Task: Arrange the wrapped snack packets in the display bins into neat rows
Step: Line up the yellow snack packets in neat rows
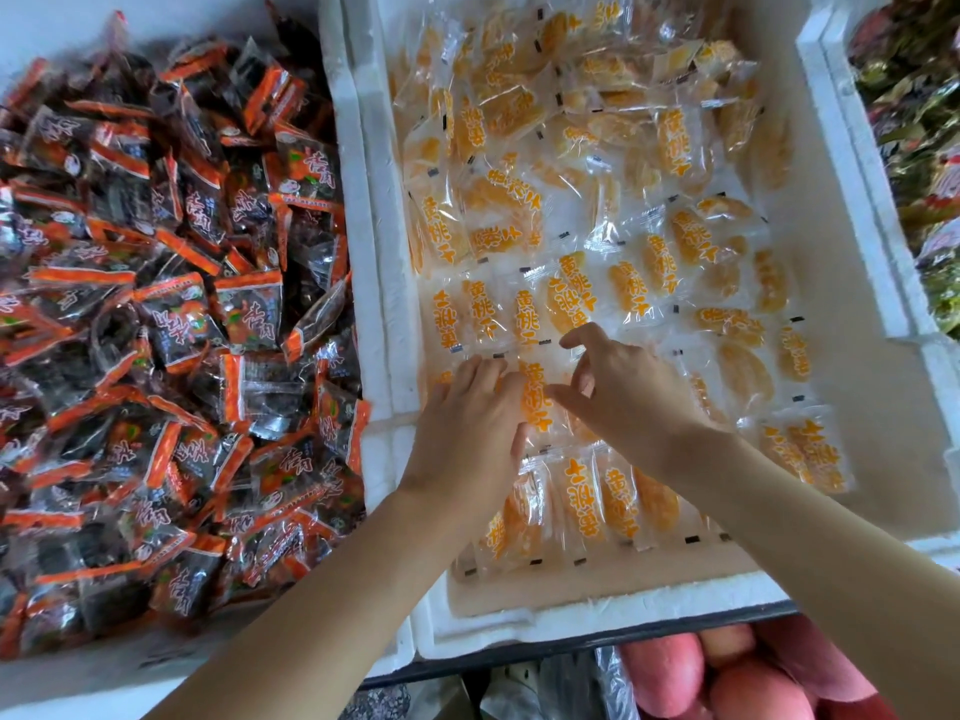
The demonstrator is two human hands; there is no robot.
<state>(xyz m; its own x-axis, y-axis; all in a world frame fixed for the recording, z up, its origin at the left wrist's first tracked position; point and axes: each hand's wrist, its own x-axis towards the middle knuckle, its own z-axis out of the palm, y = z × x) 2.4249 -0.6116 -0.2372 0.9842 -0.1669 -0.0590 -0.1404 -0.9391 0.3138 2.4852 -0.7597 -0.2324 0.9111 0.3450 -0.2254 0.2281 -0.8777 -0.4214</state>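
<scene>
A white foam bin [374, 262] holds clear packets of yellow dried fruit with orange lettering. Near its front left the packets lie in rows; further back they lie loose in a heap [571, 122]. My left hand [467, 433] lies flat, fingers straight, on packets in the second row from the front. My right hand [623, 392] hovers just right of it, its thumb and curled fingers at the edge of one upright-lettered packet [535, 397] that shows between both hands. I cannot tell whether the fingers pinch it.
A second bin on the left is heaped with dark packets with orange edges [156, 330]. Another foam bin [883, 148] with mixed wrapped sweets stands at the right. Pink apples [727, 672] lie below the front edge. Bare cardboard floor [883, 433] shows in the bin's right front.
</scene>
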